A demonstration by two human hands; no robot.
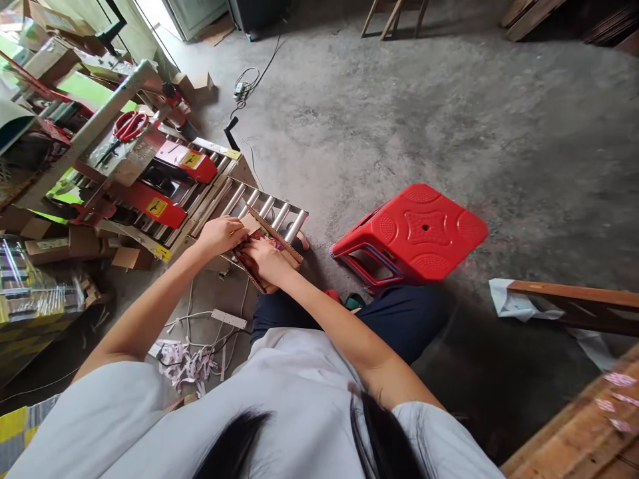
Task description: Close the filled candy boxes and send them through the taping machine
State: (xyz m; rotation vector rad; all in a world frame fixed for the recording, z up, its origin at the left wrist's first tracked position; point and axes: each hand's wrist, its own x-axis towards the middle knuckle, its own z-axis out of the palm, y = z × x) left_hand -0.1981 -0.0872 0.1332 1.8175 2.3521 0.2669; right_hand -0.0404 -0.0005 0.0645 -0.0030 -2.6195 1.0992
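"What does the head view show of the hands?"

"Both are at a small open cardboard box (291, 254), at nine o'clock, just off the middle."

"How is the left hand (222, 234)?"

"At the box's ten o'clock side, fingers bent and near together, touching the cardboard there. I can't tell whether they pinch it."

"And the right hand (267, 261)?"

"It comes in from the box's five o'clock side, back upward, fingers stretched into the box over the reddish contents (273, 242). The fingertips are partly hidden, so I can't tell whether they grip anything."

"What's around them?"

"Metal rollers (266, 202) just beyond the box, toward its twelve o'clock; whether it rests on them isn't clear. Red-handled scissors (130, 125) lie on the machine (167, 206) at ten o'clock, a red stool (424, 229) stands at three, and a white power strip (229, 319) is at eight."
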